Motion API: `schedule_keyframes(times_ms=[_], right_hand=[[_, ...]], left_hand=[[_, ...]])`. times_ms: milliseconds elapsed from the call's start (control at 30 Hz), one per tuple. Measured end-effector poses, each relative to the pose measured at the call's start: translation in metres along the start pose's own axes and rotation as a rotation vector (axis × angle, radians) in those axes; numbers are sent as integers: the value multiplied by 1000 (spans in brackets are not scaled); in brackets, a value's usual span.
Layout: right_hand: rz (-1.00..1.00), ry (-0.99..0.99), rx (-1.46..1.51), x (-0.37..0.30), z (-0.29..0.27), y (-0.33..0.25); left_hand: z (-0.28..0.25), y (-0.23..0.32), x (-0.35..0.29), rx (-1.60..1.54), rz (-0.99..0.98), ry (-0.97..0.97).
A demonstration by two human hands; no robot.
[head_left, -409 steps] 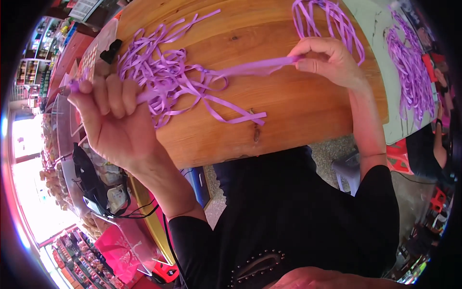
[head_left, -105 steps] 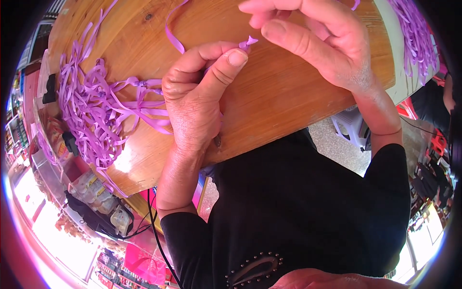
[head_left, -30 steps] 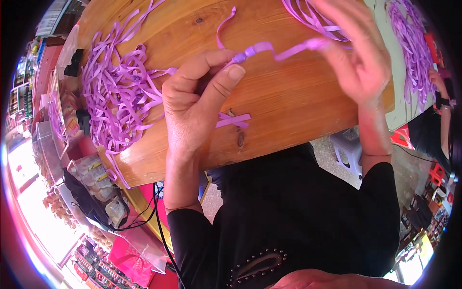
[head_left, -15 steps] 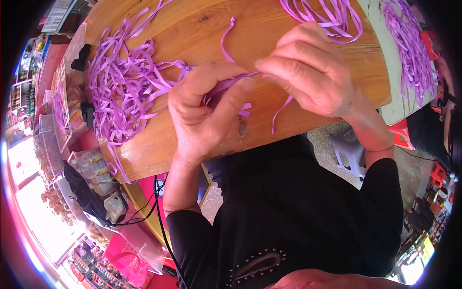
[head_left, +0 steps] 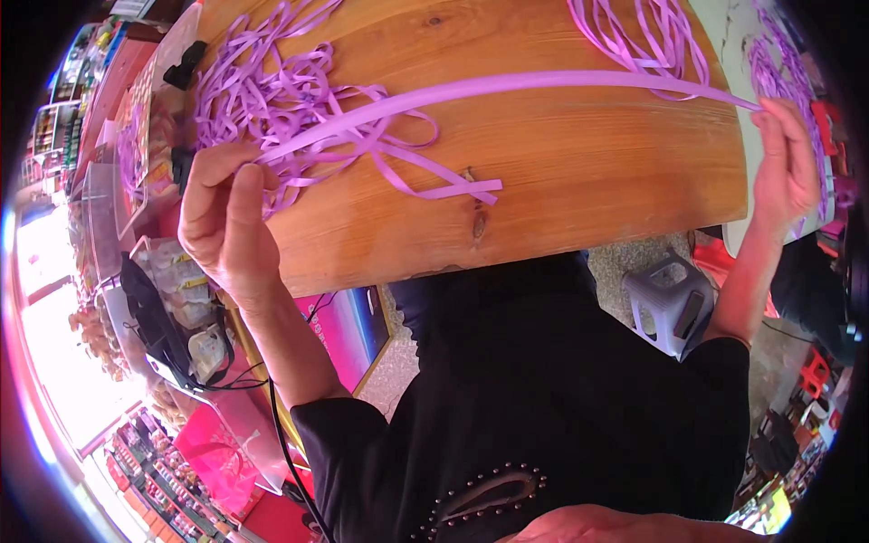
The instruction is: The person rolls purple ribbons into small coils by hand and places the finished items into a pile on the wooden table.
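A purple ribbon (head_left: 525, 81) stretches in a long arc across the wooden table, held at both ends. My left hand (head_left: 231, 213) pinches its left end between thumb and fingers, beside a tangled heap of purple ribbon (head_left: 249, 90). At the right, past the table's edge, my right hand (head_left: 786, 167) is closed on the other end. Below the taut length, loose ribbon ends (head_left: 453, 190) lie on the wood near a dark knot. Whether these ends belong to the held ribbon, I cannot tell.
Looped ribbons (head_left: 643, 41) lie at the far right of the wooden table (head_left: 579, 181). More purple ribbon (head_left: 783, 72) rests on a pale surface beyond. A grey plastic stool (head_left: 670, 303) stands below the table's right front edge. Bags and a black cable (head_left: 276, 425) are at left.
My hands, close together before, have moved far apart, left to the left and right to the right, drawing the ribbon out between them. Short ribbon pieces near the table's middle have gone from there.
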State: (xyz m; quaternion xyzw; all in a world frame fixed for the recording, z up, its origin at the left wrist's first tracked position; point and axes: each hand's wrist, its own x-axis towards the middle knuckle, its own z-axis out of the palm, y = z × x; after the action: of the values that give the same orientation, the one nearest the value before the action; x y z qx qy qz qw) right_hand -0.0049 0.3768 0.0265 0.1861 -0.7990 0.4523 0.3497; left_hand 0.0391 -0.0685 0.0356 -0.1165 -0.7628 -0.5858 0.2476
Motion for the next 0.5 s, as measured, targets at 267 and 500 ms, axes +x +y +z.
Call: schedule_keyframes(times_ms=[267,500], right_hand=[[132,220,52,16,-72,81],[415,180,375,2,-98,132]], left_hand=[[-44,6,-7,196,57,96],[-80,-19,-30,-61,-126,299]])
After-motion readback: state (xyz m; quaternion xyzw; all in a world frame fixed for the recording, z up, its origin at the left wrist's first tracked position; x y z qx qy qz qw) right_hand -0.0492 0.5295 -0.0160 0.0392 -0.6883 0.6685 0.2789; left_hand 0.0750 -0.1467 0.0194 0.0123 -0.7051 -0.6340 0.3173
